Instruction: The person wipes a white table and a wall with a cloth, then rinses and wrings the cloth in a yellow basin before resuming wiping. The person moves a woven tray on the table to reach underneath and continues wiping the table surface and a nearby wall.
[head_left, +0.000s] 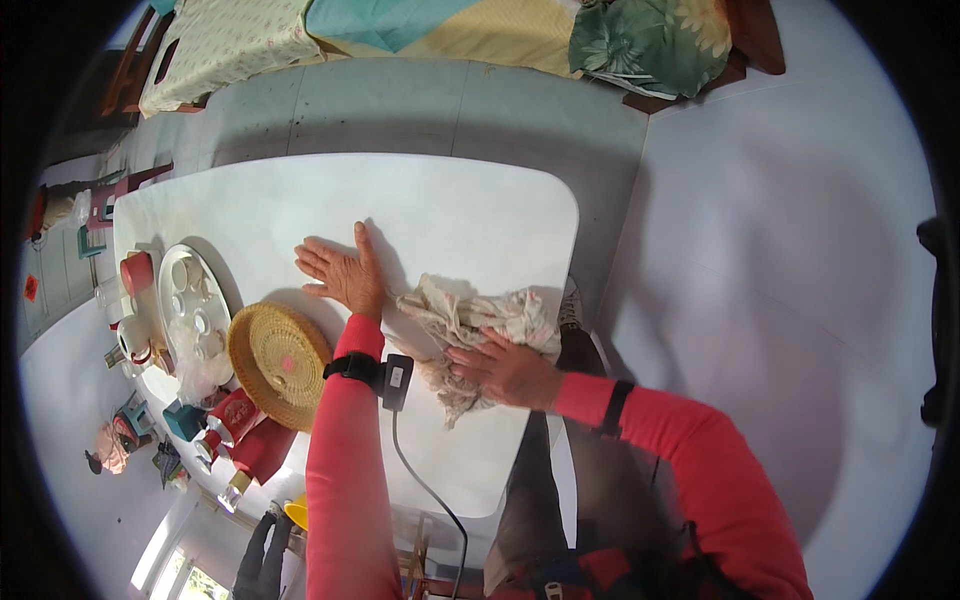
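Note:
A crumpled, pale patterned cloth (457, 315) lies bunched on the white table (450, 202), close to its edge on my side. My right hand (514, 370) presses down on the cloth, its fingers over the folds. To the left, my left hand (343, 276) is spread on the table, palm down and thumb out, with nothing in it. A round woven basket (277, 360) sits left of my left forearm. On that wrist is a black strap with a small device (397, 382) and a cable.
A metal tray (225, 289) with several cups stands beyond the basket, near a red-lidded container (136, 272) and a white mug (133, 335). Red boxes (259, 450) and bottles crowd the left side. A person's legs (261, 555) show at lower left, a covered bed (450, 34) opposite.

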